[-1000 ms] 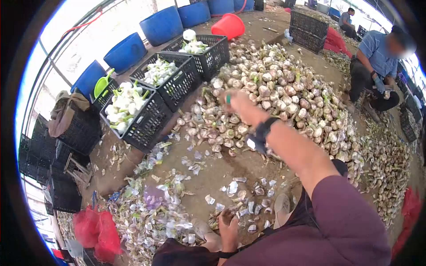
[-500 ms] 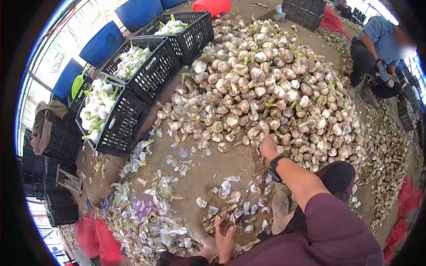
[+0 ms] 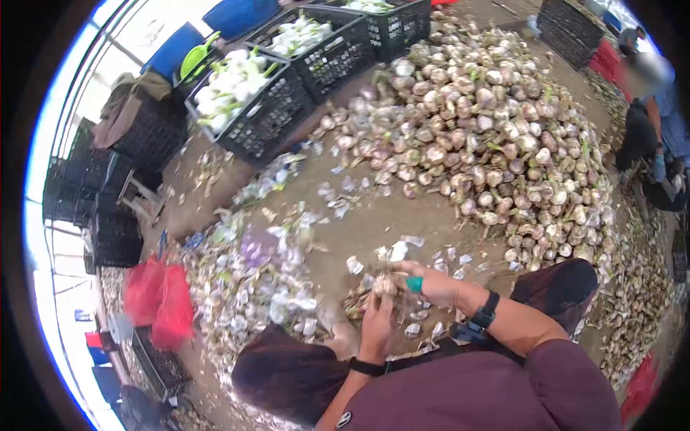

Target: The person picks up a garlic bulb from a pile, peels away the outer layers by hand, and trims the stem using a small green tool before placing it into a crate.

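Observation:
A garlic bulb with dirty, papery skin is between my two hands, low over the floor in front of me. My left hand grips it from below, fingers closed around its underside. From the right, my right hand is closed in on the bulb, its fingertips at the upper side. A small green piece shows at the right hand's fingers; its kind cannot be made out. Loose garlic skins lie on the ground just beyond the hands.
A large heap of garlic bulbs spreads ahead and right. Black crates of cleaned white garlic stand at upper left. Peeled skins and a red mesh bag lie to the left. Another person sits at far right.
My right hand has come back from the heap to meet my left hand. The left hand, open before, now holds a garlic bulb. The view has shifted.

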`<move>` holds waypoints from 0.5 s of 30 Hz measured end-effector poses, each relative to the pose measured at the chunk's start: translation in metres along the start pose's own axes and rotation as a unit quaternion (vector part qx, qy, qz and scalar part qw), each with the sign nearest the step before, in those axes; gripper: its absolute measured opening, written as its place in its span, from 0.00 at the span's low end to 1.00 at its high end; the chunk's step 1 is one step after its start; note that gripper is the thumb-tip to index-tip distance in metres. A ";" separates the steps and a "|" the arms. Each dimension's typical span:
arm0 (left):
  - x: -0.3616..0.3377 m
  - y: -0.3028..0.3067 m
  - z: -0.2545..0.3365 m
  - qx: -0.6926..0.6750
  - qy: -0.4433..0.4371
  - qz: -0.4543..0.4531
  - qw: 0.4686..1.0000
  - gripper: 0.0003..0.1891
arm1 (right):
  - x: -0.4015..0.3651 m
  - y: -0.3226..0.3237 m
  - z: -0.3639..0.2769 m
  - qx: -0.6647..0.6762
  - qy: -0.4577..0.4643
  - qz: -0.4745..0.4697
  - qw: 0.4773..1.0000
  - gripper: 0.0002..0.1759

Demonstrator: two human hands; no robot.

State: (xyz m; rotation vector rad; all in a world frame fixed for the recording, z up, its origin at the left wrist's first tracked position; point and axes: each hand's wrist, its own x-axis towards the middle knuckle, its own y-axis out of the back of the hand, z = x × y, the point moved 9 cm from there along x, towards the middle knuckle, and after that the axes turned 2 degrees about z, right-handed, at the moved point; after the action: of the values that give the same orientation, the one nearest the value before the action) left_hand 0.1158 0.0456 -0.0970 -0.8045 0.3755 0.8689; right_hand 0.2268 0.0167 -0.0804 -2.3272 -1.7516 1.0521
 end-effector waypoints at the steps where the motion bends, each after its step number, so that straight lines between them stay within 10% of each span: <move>1: -0.003 -0.002 0.004 -0.019 -0.018 -0.035 0.999 0.20 | -0.005 -0.012 -0.008 -0.113 0.083 0.014 0.990 0.25; 7: -0.038 -0.009 0.044 0.084 -0.191 -0.006 0.978 0.26 | -0.043 -0.017 -0.015 -0.213 0.132 0.129 0.959 0.18; 11: -0.058 -0.018 0.063 0.373 -0.376 -0.010 0.848 0.31 | -0.041 -0.028 0.010 0.043 0.015 0.156 0.987 0.16; 15: -0.074 -0.018 0.071 0.357 -0.389 0.016 0.849 0.31 | -0.045 -0.037 -0.006 -0.109 0.063 0.158 0.979 0.13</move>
State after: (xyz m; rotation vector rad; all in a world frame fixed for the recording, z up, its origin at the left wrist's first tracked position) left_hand 0.0836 0.0535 0.0021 0.2733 -0.0317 0.9189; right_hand 0.1932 -0.0066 -0.0382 -2.8081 -1.5586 0.7522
